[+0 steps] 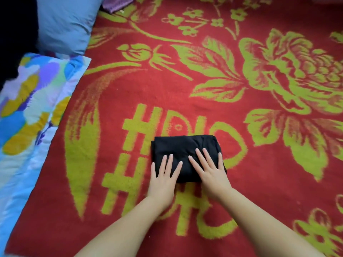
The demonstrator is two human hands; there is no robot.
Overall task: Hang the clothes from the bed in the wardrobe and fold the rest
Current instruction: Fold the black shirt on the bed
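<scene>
A black garment (178, 147) lies folded into a small rectangle in the middle of the bed, on a red blanket (241, 164) with yellow-green flowers and characters. My left hand (163, 180) rests flat on the near left part of the garment, fingers spread. My right hand (211, 173) presses flat on its near right part, fingers also apart. Neither hand grips the cloth.
A blue pillow (65, 23) lies at the far left corner. A quilt (27, 112) with blue, yellow and purple flowers runs along the left edge of the bed. A bit of purple cloth (117, 4) shows at the top.
</scene>
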